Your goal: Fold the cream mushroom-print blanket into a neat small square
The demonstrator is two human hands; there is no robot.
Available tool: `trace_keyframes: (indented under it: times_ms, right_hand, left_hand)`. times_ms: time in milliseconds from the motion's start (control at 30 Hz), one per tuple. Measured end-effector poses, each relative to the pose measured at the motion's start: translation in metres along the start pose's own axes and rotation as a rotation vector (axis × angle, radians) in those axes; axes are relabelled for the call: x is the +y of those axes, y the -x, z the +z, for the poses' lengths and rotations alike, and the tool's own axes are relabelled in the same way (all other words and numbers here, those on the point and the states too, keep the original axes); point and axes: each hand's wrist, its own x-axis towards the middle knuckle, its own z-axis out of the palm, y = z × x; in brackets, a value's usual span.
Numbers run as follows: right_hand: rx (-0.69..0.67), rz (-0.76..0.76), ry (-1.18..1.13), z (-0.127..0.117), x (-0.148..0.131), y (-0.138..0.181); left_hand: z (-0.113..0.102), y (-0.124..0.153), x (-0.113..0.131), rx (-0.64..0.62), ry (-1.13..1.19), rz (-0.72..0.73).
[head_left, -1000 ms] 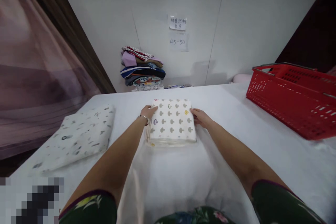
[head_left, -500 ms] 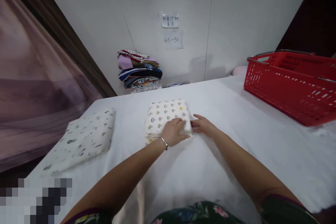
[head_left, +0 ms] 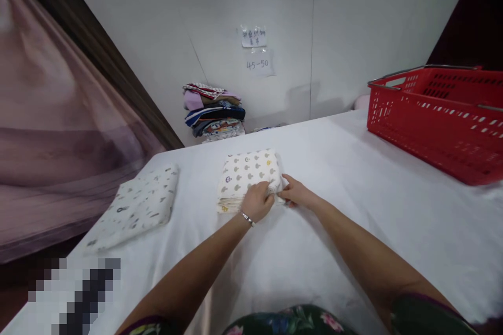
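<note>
A folded white cloth [head_left: 245, 170] with a grey mushroom-like print, a few in purple and yellow, lies flat on the white-covered table. Its stacked layers show along the near edge. My left hand [head_left: 257, 203], with a silver bracelet at the wrist, is closed on the near right corner, the thumb below and the fingers over the top. At the right edge my right hand [head_left: 297, 192] pinches a raised bit of the fabric, and that corner is bunched up between both hands. The fingertips are partly hidden by the cloth.
Another folded printed cloth [head_left: 145, 204] lies at the table's left. A red plastic basket [head_left: 436, 125] with metal handles stands on the right. Beyond the far edge rises a pile of folded fabrics [head_left: 214, 112] against the wall. A pinkish curtain [head_left: 70, 115] hangs at left.
My left fingers have curled around the cloth's near right corner, which is now lifted and bunched. My right hand has moved slightly left onto the edge. The view has shifted a little.
</note>
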Motion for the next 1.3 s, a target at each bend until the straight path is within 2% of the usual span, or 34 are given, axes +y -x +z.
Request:
trace_keyframes:
  times_ms: [100, 233, 367, 567, 700, 933, 1067, 1200, 1300]
  right_hand:
    - [0.009, -0.024, -0.065, 0.005, 0.000, 0.000]
    - [-0.007, 0.025, -0.174, 0.005, -0.002, 0.000]
    - [-0.032, 0.063, -0.207, 0.003, -0.007, 0.004]
    - [-0.033, 0.097, -0.231, 0.005, -0.009, 0.007]
    - [-0.066, 0.094, -0.345, 0.006, -0.010, 0.006]
    - [-0.187, 0.074, -0.484, -0.002, -0.017, 0.010]
    - [-0.098, 0.104, -0.364, -0.005, -0.017, 0.009]
    - [-0.101, 0.097, -0.348, 0.002, -0.010, 0.003]
    - [-0.012, 0.063, -0.287, 0.007, -0.002, 0.001]
  left_hand:
    - [0.003, 0.005, 0.005, 0.054, -0.028, 0.071]
    - [0.007, 0.008, 0.012, 0.070, -0.091, 0.158]
    - [0.010, 0.009, 0.015, 0.093, -0.138, 0.112]
    - [0.017, 0.024, 0.012, 0.015, -0.181, 0.160]
    - [0.019, 0.029, 0.012, 0.029, -0.147, 0.124]
    - [0.016, 0.013, 0.009, 0.099, -0.156, -0.015]
    - [0.017, 0.017, 0.008, 0.096, -0.167, 0.022]
    - [0.028, 0.025, 0.012, 0.091, -0.216, 0.098]
    - [0.032, 0.028, 0.018, 0.077, -0.212, 0.090]
